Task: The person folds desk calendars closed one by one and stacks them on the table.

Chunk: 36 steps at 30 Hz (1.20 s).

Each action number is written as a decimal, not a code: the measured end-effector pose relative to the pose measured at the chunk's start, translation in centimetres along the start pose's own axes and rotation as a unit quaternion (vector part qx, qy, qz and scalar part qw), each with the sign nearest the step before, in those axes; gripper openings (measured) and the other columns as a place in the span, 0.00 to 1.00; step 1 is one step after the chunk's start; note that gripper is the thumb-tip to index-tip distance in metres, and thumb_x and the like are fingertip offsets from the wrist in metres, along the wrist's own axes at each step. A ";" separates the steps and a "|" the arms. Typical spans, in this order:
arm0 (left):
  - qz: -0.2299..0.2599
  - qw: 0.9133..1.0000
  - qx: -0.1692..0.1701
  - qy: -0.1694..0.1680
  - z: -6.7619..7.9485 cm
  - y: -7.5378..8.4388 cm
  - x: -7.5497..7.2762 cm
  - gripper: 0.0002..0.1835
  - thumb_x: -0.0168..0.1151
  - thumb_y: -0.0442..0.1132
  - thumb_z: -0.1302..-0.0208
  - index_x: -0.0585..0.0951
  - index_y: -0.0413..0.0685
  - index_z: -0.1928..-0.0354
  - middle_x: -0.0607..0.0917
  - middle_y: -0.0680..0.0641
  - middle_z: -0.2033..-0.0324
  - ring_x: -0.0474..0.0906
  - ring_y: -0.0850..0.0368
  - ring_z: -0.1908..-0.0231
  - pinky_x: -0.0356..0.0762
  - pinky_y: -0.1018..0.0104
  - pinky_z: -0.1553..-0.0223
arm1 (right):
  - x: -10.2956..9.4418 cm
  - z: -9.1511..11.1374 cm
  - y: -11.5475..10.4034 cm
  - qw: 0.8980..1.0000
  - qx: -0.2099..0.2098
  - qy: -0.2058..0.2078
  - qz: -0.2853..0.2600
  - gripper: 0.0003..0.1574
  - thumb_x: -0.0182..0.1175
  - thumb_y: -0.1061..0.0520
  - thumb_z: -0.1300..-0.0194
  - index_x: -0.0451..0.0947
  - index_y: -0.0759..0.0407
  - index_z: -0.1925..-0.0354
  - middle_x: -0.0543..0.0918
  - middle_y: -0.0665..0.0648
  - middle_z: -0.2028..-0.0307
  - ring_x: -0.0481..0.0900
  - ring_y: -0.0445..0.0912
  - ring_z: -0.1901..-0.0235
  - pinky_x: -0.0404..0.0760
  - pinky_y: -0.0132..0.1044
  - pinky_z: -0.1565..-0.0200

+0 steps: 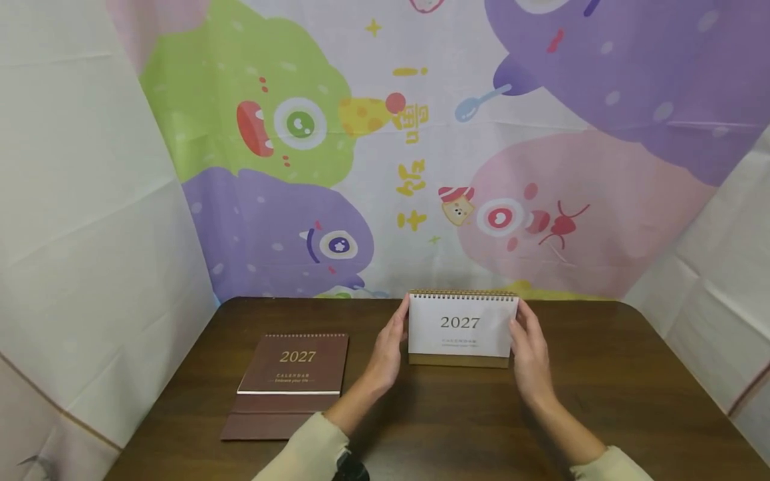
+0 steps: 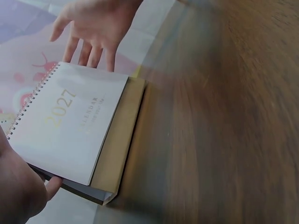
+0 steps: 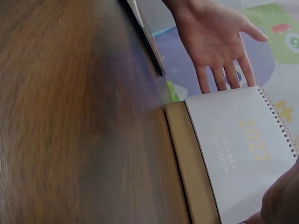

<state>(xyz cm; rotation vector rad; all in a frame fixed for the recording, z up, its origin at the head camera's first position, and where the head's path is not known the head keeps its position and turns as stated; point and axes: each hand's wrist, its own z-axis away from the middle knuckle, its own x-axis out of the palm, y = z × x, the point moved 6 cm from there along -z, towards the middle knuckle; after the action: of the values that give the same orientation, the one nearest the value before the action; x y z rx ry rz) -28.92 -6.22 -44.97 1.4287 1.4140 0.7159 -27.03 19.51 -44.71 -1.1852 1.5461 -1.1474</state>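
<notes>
A white desk calendar (image 1: 460, 334) with gold "2027" print, a spiral binding along its top and a tan base strip stands upright, its cover toward me. My left hand (image 1: 387, 354) is at its left side and my right hand (image 1: 529, 357) at its right side. In the right wrist view, the left hand's (image 3: 215, 42) straight fingers reach the calendar's side edge, thumb spread away. The left wrist view shows the right hand (image 2: 100, 25) likewise, with extended fingertips at the opposite edge.
A brown calendar (image 1: 295, 367), also marked 2027, lies on the left part of the dark wooden table (image 1: 601, 401). Behind the table hangs a cloth (image 1: 397, 267) with cartoon monsters. White fabric walls (image 1: 90, 200) flank both sides.
</notes>
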 end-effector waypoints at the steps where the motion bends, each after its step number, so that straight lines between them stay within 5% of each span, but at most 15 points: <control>1: -0.001 1.000 0.002 0.002 0.1 0.0 -0.2 0.34 0.23 0.45 0.06 0.54 0.36 0.10 0.55 0.33 0.10 0.53 0.29 0.10 0.66 0.24 0.19 | 0.2 0.0 0.0 1.000 -0.002 -0.001 -0.006 0.40 0.43 0.51 0.07 0.50 0.58 0.08 0.61 0.67 0.11 0.59 0.59 0.12 0.60 0.66 0.13; 5: -0.002 1.000 0.007 0.008 0.4 0.1 -1.1 0.34 0.23 0.45 0.07 0.55 0.35 0.10 0.56 0.33 0.10 0.54 0.27 0.11 0.68 0.22 0.21 | 0.9 0.3 -0.1 1.000 -0.007 -0.011 -0.016 0.40 0.43 0.51 0.08 0.49 0.60 0.08 0.59 0.69 0.11 0.57 0.61 0.11 0.58 0.71 0.13; 11: -0.011 1.000 0.009 0.014 1.0 0.4 -2.0 0.34 0.23 0.46 0.06 0.54 0.36 0.10 0.54 0.33 0.10 0.52 0.27 0.11 0.68 0.23 0.20 | 1.7 0.8 -0.4 1.000 -0.010 -0.027 -0.012 0.40 0.43 0.51 0.07 0.49 0.60 0.08 0.59 0.69 0.11 0.58 0.61 0.11 0.58 0.64 0.12; 15: -0.017 0.999 0.025 0.011 1.1 -0.2 -2.4 0.35 0.23 0.49 0.06 0.52 0.37 0.09 0.53 0.32 0.10 0.50 0.27 0.11 0.69 0.24 0.21 | 2.2 1.0 -0.3 0.999 -0.012 -0.034 0.001 0.40 0.43 0.50 0.07 0.50 0.59 0.08 0.60 0.68 0.11 0.60 0.60 0.12 0.65 0.43 0.15; 18: -0.032 0.997 0.061 0.022 0.5 -4.1 -3.0 0.35 0.23 0.52 0.05 0.54 0.46 0.08 0.56 0.38 0.09 0.55 0.38 0.10 0.79 0.34 0.24 | 2.5 1.1 -0.3 0.999 -0.018 -0.042 0.001 0.40 0.43 0.50 0.07 0.50 0.60 0.08 0.59 0.68 0.11 0.59 0.60 0.12 0.68 0.22 0.24; 20: -0.024 0.998 0.053 0.027 0.5 -4.5 -3.1 0.35 0.23 0.52 0.06 0.54 0.46 0.08 0.56 0.38 0.09 0.56 0.38 0.10 0.78 0.33 0.23 | 2.7 1.1 -0.2 0.999 -0.022 -0.046 -0.004 0.40 0.43 0.50 0.07 0.49 0.61 0.08 0.58 0.68 0.10 0.58 0.61 0.11 0.66 0.13 0.30; 22: -0.022 0.998 0.043 0.033 0.6 -4.2 -3.1 0.34 0.22 0.50 0.06 0.54 0.45 0.08 0.57 0.39 0.09 0.57 0.38 0.10 0.77 0.32 0.22 | 2.8 1.1 -0.2 0.999 -0.026 -0.047 -0.007 0.40 0.43 0.51 0.07 0.48 0.61 0.08 0.57 0.68 0.10 0.58 0.61 0.11 0.65 0.10 0.32; 26: -0.007 0.999 0.005 0.033 1.6 -0.4 -2.8 0.34 0.21 0.46 0.06 0.53 0.38 0.09 0.55 0.33 0.10 0.53 0.29 0.11 0.66 0.22 0.19 | 2.7 1.0 -0.1 0.998 -0.036 -0.044 0.005 0.40 0.44 0.53 0.07 0.48 0.63 0.09 0.58 0.70 0.11 0.59 0.62 0.11 0.63 0.08 0.33; 36: -0.019 0.999 0.022 0.037 1.8 -0.3 -3.1 0.33 0.24 0.45 0.06 0.52 0.36 0.09 0.54 0.33 0.09 0.52 0.29 0.10 0.67 0.23 0.20 | 2.0 0.4 -0.2 0.995 -0.076 -0.063 0.021 0.39 0.45 0.55 0.08 0.50 0.66 0.10 0.54 0.72 0.10 0.52 0.70 0.10 0.60 0.07 0.31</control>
<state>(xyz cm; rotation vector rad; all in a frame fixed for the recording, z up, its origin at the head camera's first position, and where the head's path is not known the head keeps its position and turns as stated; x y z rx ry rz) -27.91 -9.70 -45.25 1.4171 1.5182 0.7230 -26.99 17.48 -44.79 -1.2939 1.5761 -0.9222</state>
